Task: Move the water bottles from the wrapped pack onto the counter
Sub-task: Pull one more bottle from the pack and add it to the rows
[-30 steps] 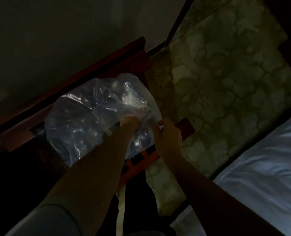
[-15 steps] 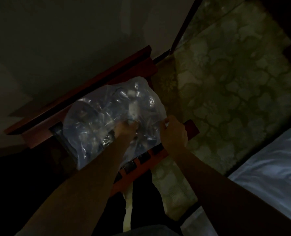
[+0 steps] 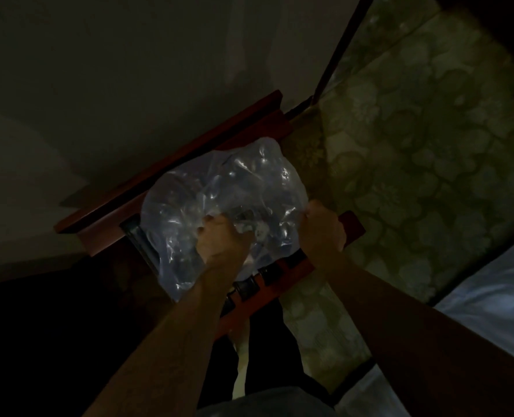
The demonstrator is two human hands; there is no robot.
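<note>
Dim room, head view looking down. The wrapped pack (image 3: 219,212) sits on a red-brown wooden counter (image 3: 171,188) w/ a slatted front edge, next to a wall and patterned carpet (image 3: 415,176); a bed w/ pale sheets (image 3: 490,296) shows at lower right.

Left hand (image 3: 219,239) is dug into the crumpled clear wrap near the pack's middle, fingers curled & bunching the film. Right hand (image 3: 322,230) is fisted on the wrap's right edge, clamped on the plastic. No bottle is out yet; the bottles are only vague rounded glints under the film (can't count them).

Step in hand, as I judge it: tearing or stretching the wrap open to get at the bottles. To do it well:
- keep the right hand anchoring the edge so the pack doesn't slide off the counter's front
- pull w/ the left hand away from the right, so the film splits rather than just stretching
- make the hole wide enough for a bottle to come out upright, by the neck
- watch the weight: if the wrap gives suddenly, bottles may roll toward the slatted edge.

Labels/brands: none readable. Too dark & the film's glare hides any print; dark bluish patches inside could be labels, can't tell.
</note>
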